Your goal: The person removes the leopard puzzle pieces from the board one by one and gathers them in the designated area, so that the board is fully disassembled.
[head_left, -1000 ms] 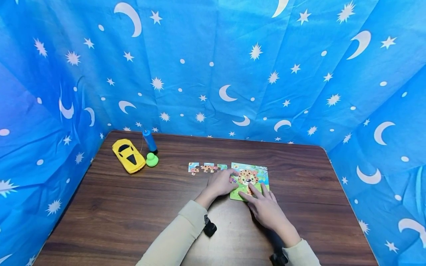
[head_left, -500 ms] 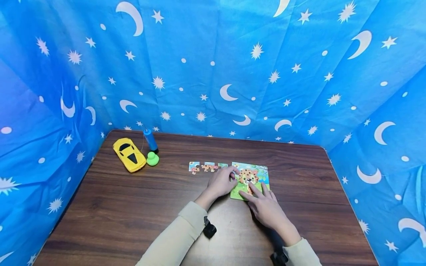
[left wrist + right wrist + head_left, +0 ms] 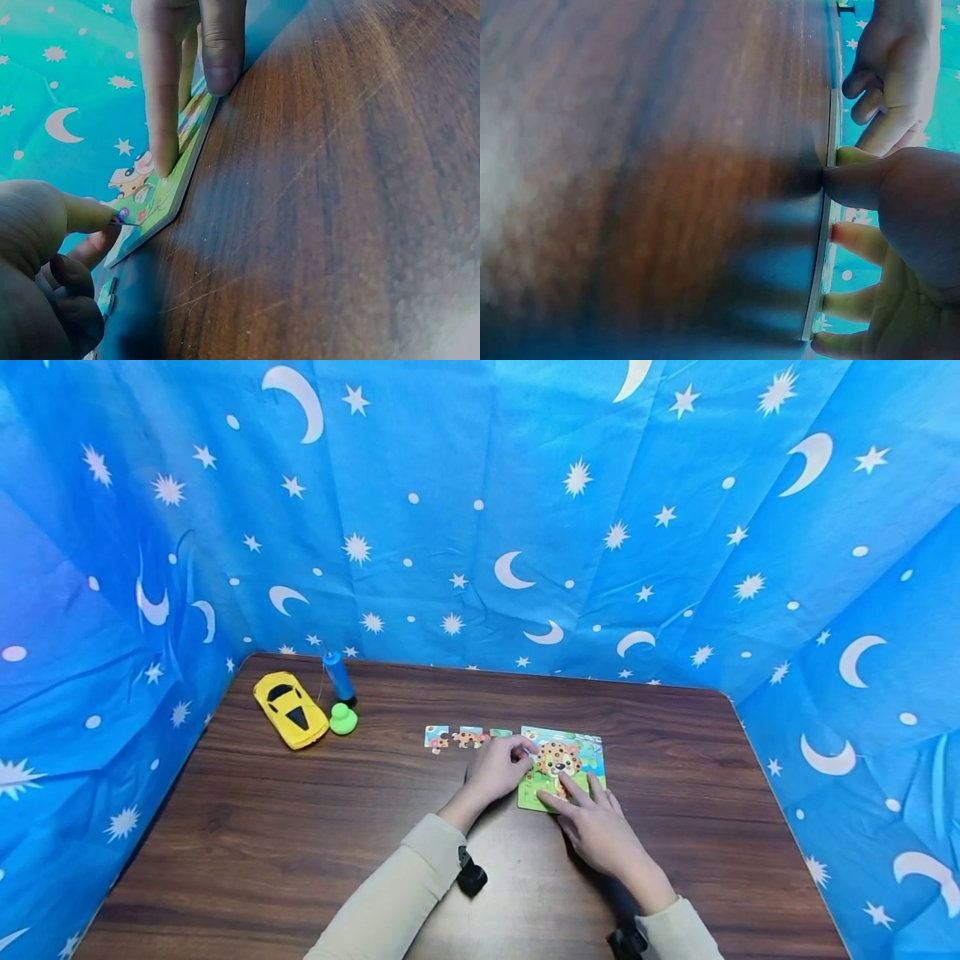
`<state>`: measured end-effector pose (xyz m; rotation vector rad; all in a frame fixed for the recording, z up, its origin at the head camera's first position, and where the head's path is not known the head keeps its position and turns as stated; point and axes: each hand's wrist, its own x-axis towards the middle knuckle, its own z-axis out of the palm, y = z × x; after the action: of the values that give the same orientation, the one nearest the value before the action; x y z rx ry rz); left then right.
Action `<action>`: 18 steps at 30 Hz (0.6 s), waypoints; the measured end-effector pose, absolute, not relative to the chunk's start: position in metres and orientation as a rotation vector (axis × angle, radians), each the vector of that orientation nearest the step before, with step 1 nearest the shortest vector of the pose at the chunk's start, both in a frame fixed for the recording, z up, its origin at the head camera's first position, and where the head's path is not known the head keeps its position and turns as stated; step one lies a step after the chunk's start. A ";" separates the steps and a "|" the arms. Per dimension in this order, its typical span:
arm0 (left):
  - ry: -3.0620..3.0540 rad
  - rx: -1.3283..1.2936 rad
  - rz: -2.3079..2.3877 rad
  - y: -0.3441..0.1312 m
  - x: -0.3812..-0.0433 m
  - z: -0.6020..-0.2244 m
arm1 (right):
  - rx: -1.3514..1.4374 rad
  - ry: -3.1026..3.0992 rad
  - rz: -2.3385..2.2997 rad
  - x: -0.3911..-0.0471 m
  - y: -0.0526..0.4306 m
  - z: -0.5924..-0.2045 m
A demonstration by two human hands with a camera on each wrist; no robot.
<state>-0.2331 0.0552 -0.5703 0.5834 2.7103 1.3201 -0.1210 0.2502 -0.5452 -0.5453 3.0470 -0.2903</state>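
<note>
"Puzzle (image 3: 557, 758) first: where does it lie?"

"Flat on the dark wood-grain table (image 3: 360, 810), right of the middle in the head view, with a spotted cub's face printed on it."

"And the left hand (image 3: 495, 768)?"

"At the puzzle's left side. Thumb and finger pinch a small piece (image 3: 124, 217), which the left wrist camera sees nearly edge-on. Whether that piece touches the board below, I can't tell."

"What about the right hand (image 3: 600, 831)?"

"It rests on the puzzle's near right part, fingers spread and tips on the picture. The thumb sits at the near edge."

"Do the hands meet?"

"No, they're apart, with some of the puzzle showing between them."

"What else is on the table?"

"A row of loose pieces (image 3: 468, 733) left of the puzzle, the nearest one partly hidden by the left hand. Toward the far left corner, a yellow toy car (image 3: 291, 710), with a green toy (image 3: 343, 719) just beside it and a blue cylinder (image 3: 339, 679) near both."

"And behind?"

"A blue curtain (image 3: 420, 527), patterned with white moons and stars."
</note>
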 end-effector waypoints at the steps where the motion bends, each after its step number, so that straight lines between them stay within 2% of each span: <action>1: 2.714 0.577 1.320 0.056 -0.233 -0.570 | -0.545 3.048 -0.292 -0.121 0.250 -0.545; 18: 2.687 0.358 1.367 0.060 -0.235 -0.565 | -0.516 3.024 -0.292 -0.122 0.251 -0.546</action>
<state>-0.2347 0.0600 -0.5652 0.3578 2.6866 1.3671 -0.1216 0.2509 -0.5463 -0.5164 3.0240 -0.2920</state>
